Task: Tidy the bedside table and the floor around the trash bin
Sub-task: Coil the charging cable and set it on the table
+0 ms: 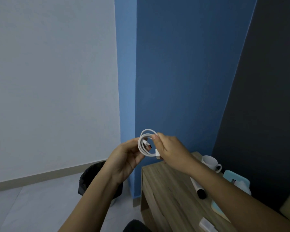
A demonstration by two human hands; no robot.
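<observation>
While the pale wall point(54, 81) and the blue corner wall point(182, 72) fill most of the view, with a dark panel point(266, 97) rising at the right, the work itself sits low in the frame. Grey floor point(32, 206) runs along a skirting board to a black-lined trash bin point(90, 180), which stands just beside the wooden desk point(166, 190); no litter shows on the visible floor around it. On the desk lie a teal pad or case point(239, 180) with a small bottle-like thing on it, a white mug point(209, 162) near the back edge, a marker point(198, 188) with a black cap, and a small white block point(207, 224) at the near edge, too blurred to name.

Above the desk's left corner, both hands hold a white charging cable point(146, 143), wound into a loose coil. The left hand point(124, 158) cups the coil's side with fingers curled against the loops; the right hand point(171, 149) pinches the loops at the top between thumb and fingers, one plug hanging beneath it.

So the step in hand appears to be bundling the cable. Next, I judge, the loose ends want tucking so the coil cannot spring open, then a clear spot on the desk to set it down flat.
</observation>
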